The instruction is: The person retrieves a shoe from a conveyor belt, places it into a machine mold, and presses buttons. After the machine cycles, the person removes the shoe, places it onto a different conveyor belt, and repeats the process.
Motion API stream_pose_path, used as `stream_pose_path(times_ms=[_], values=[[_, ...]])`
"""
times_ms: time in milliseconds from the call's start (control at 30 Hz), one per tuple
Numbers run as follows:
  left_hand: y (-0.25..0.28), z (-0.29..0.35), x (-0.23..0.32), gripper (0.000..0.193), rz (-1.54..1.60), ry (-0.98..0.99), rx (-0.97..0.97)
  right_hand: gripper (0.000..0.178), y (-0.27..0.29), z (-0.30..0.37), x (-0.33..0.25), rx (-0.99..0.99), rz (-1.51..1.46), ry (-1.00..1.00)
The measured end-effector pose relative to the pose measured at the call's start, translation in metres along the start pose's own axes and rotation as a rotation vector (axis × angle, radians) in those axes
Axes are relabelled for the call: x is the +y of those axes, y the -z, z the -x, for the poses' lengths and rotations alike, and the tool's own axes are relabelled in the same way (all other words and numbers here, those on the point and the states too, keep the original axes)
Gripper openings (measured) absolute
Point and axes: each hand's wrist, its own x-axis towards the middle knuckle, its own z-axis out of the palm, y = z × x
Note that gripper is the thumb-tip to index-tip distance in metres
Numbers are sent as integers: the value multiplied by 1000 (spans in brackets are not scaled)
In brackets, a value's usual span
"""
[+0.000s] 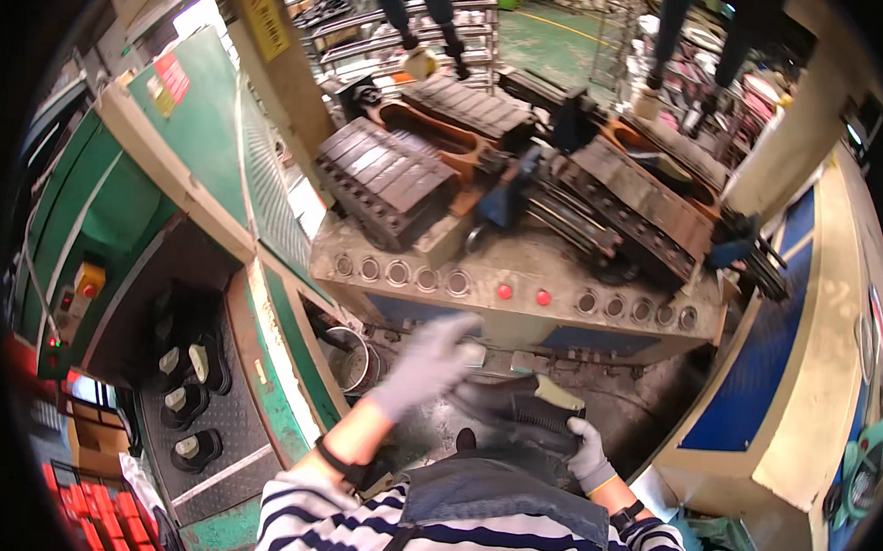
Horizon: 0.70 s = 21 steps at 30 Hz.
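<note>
Black shoe [519, 409] held in right hand [588, 457] beside metal bucket [351, 360].

Black ribbed shoe sole [524, 412] w/ pale inner side, tilted, held low in front of press.

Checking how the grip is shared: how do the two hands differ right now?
The right hand grips the dark shoe from beneath, fingers curled; the left hand is raised above it, fingers spread and blurred. The left sits higher, nearer the machine. Both wear grey gloves.

Head camera looks steeply down, close over press machine [520, 289].
</note>
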Motion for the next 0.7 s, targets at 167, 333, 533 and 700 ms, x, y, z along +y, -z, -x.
stream_pose_path(times_ms=[167, 333, 533, 700], values=[[145, 100, -190, 34, 29, 411, 860, 56, -135, -90, -60, -37, -55, 150], [165, 184, -328, 32, -509, 1018, 1083, 50, -241, -239, -133, -295, 84, 295], [137, 161, -339, 31, -728, 1158, 1017, 35, -349, -392, -211, -36, 430, 602], [134, 166, -347, 29, -837, 1122, 1039, 42, -372, -516, -232, -51, 544, 677]])
